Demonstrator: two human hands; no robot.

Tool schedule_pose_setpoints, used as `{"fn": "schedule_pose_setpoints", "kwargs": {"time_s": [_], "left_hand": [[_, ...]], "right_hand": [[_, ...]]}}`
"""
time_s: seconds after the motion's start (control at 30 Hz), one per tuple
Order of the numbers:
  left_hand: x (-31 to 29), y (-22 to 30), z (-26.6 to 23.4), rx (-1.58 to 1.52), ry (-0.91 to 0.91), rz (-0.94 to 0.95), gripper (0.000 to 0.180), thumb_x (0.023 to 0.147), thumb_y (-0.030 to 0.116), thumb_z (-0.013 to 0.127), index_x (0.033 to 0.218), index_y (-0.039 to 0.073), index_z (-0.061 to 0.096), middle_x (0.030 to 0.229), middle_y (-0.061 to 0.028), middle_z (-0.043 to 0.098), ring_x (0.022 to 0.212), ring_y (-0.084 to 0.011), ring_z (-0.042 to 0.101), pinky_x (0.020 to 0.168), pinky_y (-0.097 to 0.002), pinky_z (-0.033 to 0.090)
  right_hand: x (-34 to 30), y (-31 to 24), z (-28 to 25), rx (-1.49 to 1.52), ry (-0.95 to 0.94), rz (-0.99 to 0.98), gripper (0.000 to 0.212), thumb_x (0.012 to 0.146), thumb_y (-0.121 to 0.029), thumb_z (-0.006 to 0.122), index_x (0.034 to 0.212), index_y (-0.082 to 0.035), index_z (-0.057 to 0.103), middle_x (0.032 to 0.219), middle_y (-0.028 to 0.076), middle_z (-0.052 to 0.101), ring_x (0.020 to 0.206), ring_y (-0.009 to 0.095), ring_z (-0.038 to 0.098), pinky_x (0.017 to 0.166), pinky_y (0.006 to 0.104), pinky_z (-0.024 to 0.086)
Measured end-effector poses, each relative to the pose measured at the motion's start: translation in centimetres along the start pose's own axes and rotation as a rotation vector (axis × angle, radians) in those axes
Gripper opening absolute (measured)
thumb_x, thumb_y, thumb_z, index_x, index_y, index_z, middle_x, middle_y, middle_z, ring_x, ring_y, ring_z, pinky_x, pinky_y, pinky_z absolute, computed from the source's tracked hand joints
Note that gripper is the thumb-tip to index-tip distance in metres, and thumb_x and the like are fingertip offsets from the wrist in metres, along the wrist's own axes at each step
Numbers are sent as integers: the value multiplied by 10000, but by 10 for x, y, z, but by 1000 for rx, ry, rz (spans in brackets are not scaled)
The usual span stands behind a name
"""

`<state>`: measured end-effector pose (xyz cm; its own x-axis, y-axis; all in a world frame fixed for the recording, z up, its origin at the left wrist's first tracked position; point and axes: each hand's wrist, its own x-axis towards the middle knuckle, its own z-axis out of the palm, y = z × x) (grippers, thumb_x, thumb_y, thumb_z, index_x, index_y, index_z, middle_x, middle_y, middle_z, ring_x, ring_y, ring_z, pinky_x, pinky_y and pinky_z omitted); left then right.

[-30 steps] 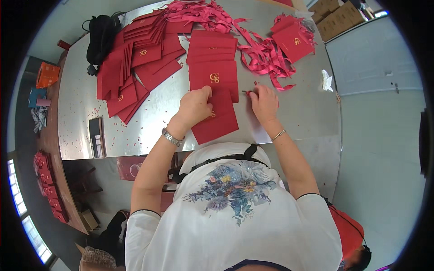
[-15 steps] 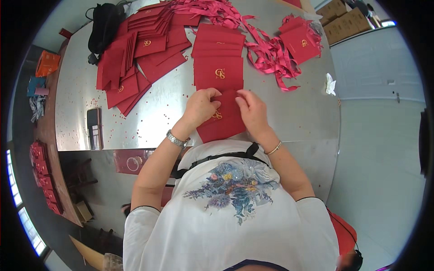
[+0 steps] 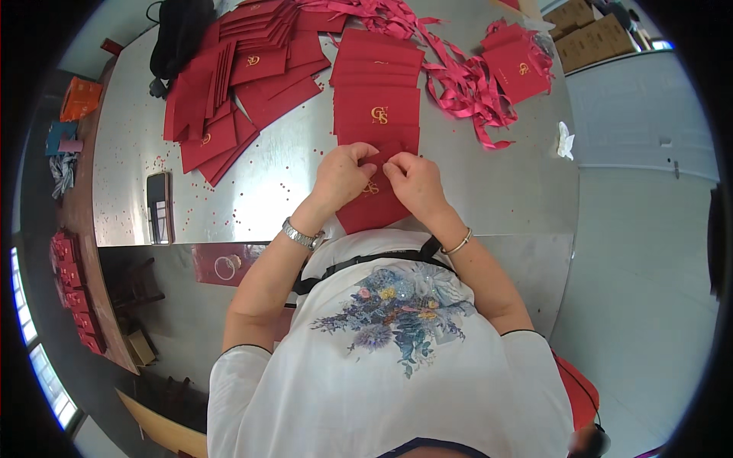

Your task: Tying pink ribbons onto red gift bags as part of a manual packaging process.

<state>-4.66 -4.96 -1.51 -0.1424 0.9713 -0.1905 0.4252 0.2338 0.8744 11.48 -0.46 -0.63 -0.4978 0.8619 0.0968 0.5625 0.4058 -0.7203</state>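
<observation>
A flat red paper bag or envelope [image 3: 374,211] with a gold emblem lies before me at the table's near edge. My left hand [image 3: 345,175] is closed at its upper left, thumb and forefinger pinched at the top edge. Opposite it, my right hand [image 3: 416,182] has its fingers pinched together near the same edge, close to the left fingertips. Whether a ribbon or other small piece sits between the fingers cannot be made out. Just beyond, an overlapping row of matching red pieces [image 3: 378,107] runs away from me.
Red pieces are heaped [image 3: 275,103] at the left, beside a black bag [image 3: 179,38]. Pink ribbons [image 3: 477,95] trail on the right, near another red stack [image 3: 519,70]. A phone [image 3: 159,208] and a crumpled white tissue [image 3: 564,141] lie on the metal table [image 3: 244,183].
My right hand has moved left and slightly down, bringing its fingertips nearer to my left hand. The left hand stays at the upper edge. The view has shifted slightly.
</observation>
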Motion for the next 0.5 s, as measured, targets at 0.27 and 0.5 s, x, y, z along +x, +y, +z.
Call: {"fn": "schedule_pose_setpoints", "kwargs": {"time_s": [0.27, 0.5], "left_hand": [[-14, 19, 2, 198, 139, 209, 238, 801, 82, 607, 1029, 55, 669, 943, -157, 675, 870, -335, 646, 743, -397, 514], [1, 13, -16, -68, 27, 181, 207, 861, 133, 578, 990, 7, 679, 877, -195, 674, 842, -320, 661, 732, -366, 511]], "right_hand": [[15, -11, -8, -199, -85, 62, 164, 792, -186, 632, 758, -28, 656, 717, 158, 653, 698, 344, 649, 655, 445, 513], [14, -20, -17, -341, -149, -93, 157, 787, -217, 672, 781, -62, 651, 725, 151, 655, 703, 339, 645, 638, 444, 505]]}}
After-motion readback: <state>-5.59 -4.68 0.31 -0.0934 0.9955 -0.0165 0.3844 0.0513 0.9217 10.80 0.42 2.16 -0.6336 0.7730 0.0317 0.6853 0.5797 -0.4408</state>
